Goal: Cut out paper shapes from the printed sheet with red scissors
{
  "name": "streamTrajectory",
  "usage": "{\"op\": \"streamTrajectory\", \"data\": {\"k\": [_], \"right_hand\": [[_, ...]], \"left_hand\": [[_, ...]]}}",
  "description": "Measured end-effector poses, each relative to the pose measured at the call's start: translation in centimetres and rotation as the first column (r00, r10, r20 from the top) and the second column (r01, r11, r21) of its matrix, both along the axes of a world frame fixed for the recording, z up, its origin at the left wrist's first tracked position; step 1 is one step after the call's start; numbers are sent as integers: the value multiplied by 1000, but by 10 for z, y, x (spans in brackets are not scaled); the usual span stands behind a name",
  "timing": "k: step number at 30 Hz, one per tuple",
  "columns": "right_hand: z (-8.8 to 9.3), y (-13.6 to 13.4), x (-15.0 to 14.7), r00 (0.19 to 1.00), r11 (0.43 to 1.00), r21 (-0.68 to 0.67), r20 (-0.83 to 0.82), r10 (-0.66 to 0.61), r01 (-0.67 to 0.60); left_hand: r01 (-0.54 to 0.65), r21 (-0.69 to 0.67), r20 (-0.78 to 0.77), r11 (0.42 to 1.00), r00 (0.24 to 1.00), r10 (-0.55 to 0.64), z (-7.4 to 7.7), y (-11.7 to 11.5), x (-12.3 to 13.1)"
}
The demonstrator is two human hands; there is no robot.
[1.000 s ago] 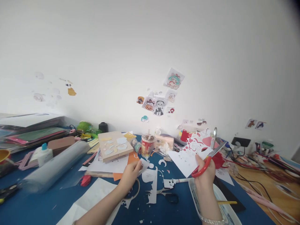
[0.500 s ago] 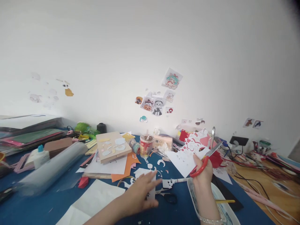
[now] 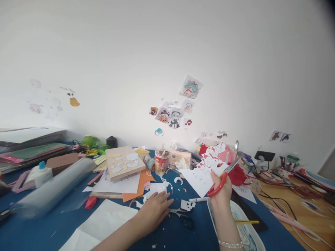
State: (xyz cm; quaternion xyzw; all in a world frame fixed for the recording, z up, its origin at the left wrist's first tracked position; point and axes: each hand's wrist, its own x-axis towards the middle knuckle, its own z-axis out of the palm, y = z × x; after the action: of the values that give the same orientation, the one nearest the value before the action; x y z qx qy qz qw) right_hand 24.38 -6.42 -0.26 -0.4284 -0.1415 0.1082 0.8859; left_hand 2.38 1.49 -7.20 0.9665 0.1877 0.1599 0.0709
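My left hand (image 3: pixel 154 212) lies palm down at the middle of the blue table, fingers stretched over white paper scraps (image 3: pixel 156 189). Dark-handled scissors (image 3: pixel 186 221) rest just right of it, beside a small black-and-white cutout (image 3: pixel 187 205). My right hand (image 3: pixel 222 191) is raised above a white tray (image 3: pixel 255 235) and holds the red-handled scissors (image 3: pixel 218 187), their blades pointing up and to the right. Behind that hand, a white sheet with red patterns (image 3: pixel 200 177) lies close to the fingers. Nothing else shows in my right hand.
A drink cup (image 3: pixel 161 162) and a tissue pack (image 3: pixel 180 157) stand near the wall. Further left are a tilted wooden board (image 3: pixel 124 162), a clear plastic roll (image 3: pixel 57 186) and a glue bottle (image 3: pixel 43 174). A yellow stick (image 3: pixel 246 222) crosses the tray.
My left hand has moved left and down onto the paper scraps, its fingers closer together. The view has shifted slightly; my right hand still holds the red-handled scissors.
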Motion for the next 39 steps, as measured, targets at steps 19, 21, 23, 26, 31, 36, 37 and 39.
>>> {"op": "streamTrajectory", "data": {"k": [19, 21, 23, 26, 31, 36, 37, 39], "right_hand": [[-5, 5, -2, 996, 997, 9, -43, 79, -78], [-5, 6, -1, 995, 996, 16, -40, 87, -86], [-5, 6, -1, 995, 996, 16, -36, 88, -87], [-4, 6, -6, 992, 992, 1, -19, 124, -124], [0, 7, -23, 926, 926, -44, 34, 376, -375], [0, 6, -44, 741, 752, -133, 131, 658, -645], [0, 5, -48, 701, 720, -161, 166, 694, -675], [-1, 4, -56, 614, 654, -228, 227, 756, -721]], "left_hand": [[111, -66, -80, 992, 990, -116, 21, -36, 22], [-19, 9, -72, 1000, 997, 20, 26, -29, 24], [-186, 94, -45, 978, 981, 191, 33, -20, 24], [-374, 127, -8, 919, 926, 378, 40, -6, 17], [-338, -272, 284, 901, 866, 410, 42, 9, -7], [184, -844, 477, 504, 687, 548, 47, 14, -17], [277, -860, 492, 429, 675, 550, 48, 13, -17], [372, -861, 507, 346, 665, 548, 49, 9, -16]]}}
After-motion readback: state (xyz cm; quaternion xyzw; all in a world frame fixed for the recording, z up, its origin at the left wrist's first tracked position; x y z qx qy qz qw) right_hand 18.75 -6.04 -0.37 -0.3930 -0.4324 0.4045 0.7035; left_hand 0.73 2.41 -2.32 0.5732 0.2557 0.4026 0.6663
